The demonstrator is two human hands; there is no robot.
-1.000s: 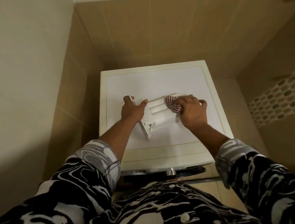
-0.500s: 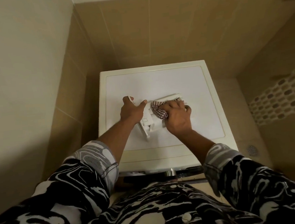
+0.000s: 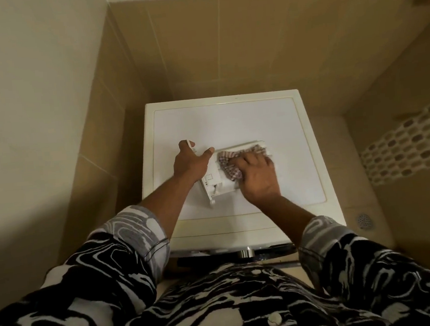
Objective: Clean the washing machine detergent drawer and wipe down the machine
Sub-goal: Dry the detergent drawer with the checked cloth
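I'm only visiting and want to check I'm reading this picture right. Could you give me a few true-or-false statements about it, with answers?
1. The white plastic detergent drawer lies on top of the white washing machine. True.
2. The right hand presses a plain blue sponge into the drawer. False: it holds a red-and-white checked cloth.
3. The left hand holds the drawer's front end. True.
4. A round metal floor drain sits left of the machine. False: it is on the right.
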